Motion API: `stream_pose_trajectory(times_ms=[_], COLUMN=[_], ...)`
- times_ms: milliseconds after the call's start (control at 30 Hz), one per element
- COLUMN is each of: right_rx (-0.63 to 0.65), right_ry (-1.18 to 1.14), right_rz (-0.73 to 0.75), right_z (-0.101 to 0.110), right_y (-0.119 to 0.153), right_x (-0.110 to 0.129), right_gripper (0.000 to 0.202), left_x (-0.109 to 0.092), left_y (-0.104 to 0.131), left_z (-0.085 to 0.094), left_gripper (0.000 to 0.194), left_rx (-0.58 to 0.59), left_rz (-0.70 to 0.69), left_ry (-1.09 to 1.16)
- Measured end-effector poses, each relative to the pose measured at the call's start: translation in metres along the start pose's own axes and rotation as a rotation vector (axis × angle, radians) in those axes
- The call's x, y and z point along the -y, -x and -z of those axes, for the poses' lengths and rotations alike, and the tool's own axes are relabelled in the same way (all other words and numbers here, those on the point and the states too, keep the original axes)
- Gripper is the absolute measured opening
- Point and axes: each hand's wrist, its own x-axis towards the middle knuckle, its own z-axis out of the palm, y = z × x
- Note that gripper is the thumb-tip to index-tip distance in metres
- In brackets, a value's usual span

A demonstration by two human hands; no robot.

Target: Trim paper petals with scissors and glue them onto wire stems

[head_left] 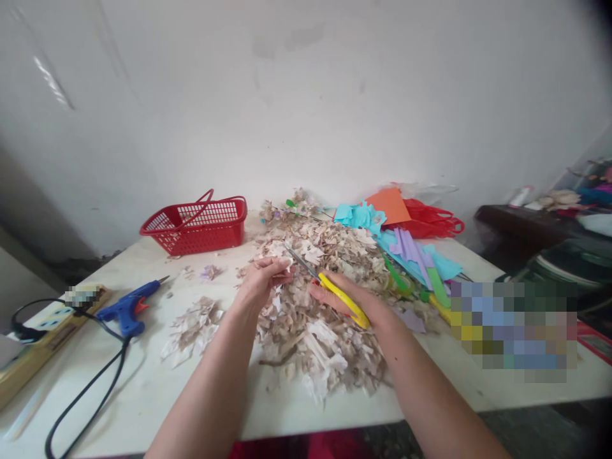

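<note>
My right hand (332, 294) grips a pair of scissors (342, 296) with yellow handles, its blades pointing up and left toward my other hand. Pinched in the fingers of my left hand (264, 277) is a small whitish scrap (289, 262), partly hidden by the fingertips; the blade tips lie right beside it. Under and around both hands spreads a large heap of beige and white paper-like scraps (325, 347). A smaller pile of the same scraps (194, 325) lies to the left of my left forearm.
A red plastic basket (208, 236) stands back left. Nearer are a blue glue gun (127, 307) with a black cable and a power strip (52, 328). Along the right lie turquoise paper (356, 217), purple strips (414, 255), an orange sheet (389, 205) and a red bag (433, 220).
</note>
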Motion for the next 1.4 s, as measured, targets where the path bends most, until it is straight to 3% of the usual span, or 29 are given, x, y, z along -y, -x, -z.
stream_pose_trajectory(times_ms=[200,600,767,1400], right_rx=[0.125,0.065,0.051,0.035], right_ry=[0.032,-0.183,-0.108,0.003], right_rz=[-0.024,-0.007,0.024,0.105], right_z=[0.001,-0.003,-0.005,-0.004], right_y=[0.001,0.000,-0.004,-0.004], right_x=[0.002,0.001,-0.008,-0.004], right_gripper=[0.029,0.026,0.027,0.031], left_x=[-0.001,-0.002,-0.002,-0.005], left_y=[-0.001,-0.001,0.000,0.000], left_z=[0.002,0.001,0.002,0.008], left_gripper=[0.019,0.018,0.017,0.011], left_rx=[0.004,0.000,0.024,0.118], left_rz=[-0.046,-0.060,-0.017,0.011], left_ry=[-0.055,-0.122,-0.052,0.050])
